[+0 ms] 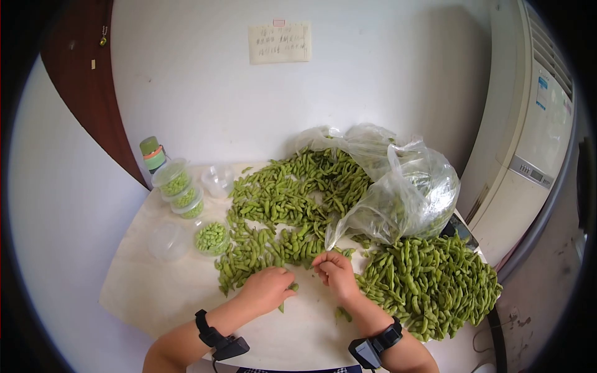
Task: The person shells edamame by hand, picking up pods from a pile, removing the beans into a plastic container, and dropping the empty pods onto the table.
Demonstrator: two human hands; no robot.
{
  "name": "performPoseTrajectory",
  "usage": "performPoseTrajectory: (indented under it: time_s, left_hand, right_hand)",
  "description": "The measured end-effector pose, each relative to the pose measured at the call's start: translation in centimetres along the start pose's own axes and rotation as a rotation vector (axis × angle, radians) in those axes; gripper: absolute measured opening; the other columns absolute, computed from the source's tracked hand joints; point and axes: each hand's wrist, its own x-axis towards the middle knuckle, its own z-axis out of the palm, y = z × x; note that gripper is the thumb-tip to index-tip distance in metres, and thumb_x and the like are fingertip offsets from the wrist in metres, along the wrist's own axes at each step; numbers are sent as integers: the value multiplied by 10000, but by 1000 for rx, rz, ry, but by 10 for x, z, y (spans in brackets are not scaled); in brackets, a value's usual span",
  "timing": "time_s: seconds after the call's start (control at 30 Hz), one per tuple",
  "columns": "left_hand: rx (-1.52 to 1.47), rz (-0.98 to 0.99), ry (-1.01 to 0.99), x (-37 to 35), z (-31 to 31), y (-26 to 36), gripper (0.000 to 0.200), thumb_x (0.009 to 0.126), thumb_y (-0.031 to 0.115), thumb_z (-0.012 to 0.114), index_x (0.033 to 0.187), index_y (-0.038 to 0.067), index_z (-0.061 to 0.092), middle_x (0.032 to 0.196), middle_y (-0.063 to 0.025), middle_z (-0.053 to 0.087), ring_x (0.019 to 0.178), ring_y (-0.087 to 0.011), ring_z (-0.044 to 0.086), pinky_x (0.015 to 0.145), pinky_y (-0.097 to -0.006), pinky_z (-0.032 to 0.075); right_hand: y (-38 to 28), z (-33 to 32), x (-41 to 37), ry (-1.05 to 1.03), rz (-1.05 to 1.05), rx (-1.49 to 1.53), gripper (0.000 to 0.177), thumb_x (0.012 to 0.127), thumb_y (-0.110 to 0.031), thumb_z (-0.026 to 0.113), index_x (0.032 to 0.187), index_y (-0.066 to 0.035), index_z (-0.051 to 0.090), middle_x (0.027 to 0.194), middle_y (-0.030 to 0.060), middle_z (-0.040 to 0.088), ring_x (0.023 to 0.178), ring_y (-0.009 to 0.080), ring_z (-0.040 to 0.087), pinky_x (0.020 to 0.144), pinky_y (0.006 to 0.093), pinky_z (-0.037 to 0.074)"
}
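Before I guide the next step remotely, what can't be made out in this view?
All in the head view:
- Left hand: its own fingers hide its grip.
- Right hand: curled fingers hide whether anything is pinched.
- Clear bag: folds and glare obscure its contents.
- Dark object: partly covered by bag and pods.
- Wall note: writing too small, blurred.

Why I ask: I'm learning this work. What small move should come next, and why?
Probably squeeze open the green pod: it seems pinched at the fingertips of the left hand, the right hand is close by, and a tub of shelled beans appears uncovered.
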Motion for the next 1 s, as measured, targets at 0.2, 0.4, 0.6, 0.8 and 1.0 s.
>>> performPoseTrajectory:
  time_s: [0.2, 0.4, 0.6, 0.8, 1.0]
  left_hand:
    - [-83, 27, 33, 5, 16, -9, 153, 811, 148, 570, 915, 43, 611, 896, -117, 549, 868, -310, 544, 732, -402, 454]
    - [-69, 89, 153, 7, 28, -15, 172, 826, 92, 528, 961, -10, 550, 936, -160, 527, 890, -338, 532, 761, -402, 440]
    - [-287, 48, 271, 7, 22, -15, 158, 839, 84, 505, 968, -7, 513, 947, -178, 545, 887, -355, 535, 752, -401, 440]
    - [-355, 69, 147, 4, 22, -14, 171, 826, 62, 482, 989, 11, 495, 890, -165, 582, 834, -344, 562, 707, -408, 448]
    - [-288, 142, 231, -1, 21, -14, 241, 801, 31, 473, 1041, 26, 484, 899, -155, 583, 856, -340, 564, 719, -403, 456]
  right_hand:
    - [-1, 8, -5, -89, 217, 86, 102, 840, -87, 492, 855, -41, 582, 674, -11, 520, 535, 58, 406, 466, 196, 288]
    - [-1, 11, -10, -120, 270, 17, 125, 876, -148, 502, 817, -58, 565, 661, -24, 494, 535, 59, 397, 459, 195, 289]
    - [-3, 17, -14, -216, 418, -64, 210, 913, -236, 468, 796, -76, 538, 670, -18, 476, 537, 64, 404, 466, 200, 310]
    - [-1, 19, -16, -316, 508, 68, 240, 916, -283, 423, 782, -91, 480, 655, -17, 425, 531, 76, 368, 454, 216, 253]
    - [-11, 22, -17, -331, 614, 169, 207, 885, -261, 397, 747, -107, 414, 658, -1, 392, 547, 108, 360, 462, 232, 239]
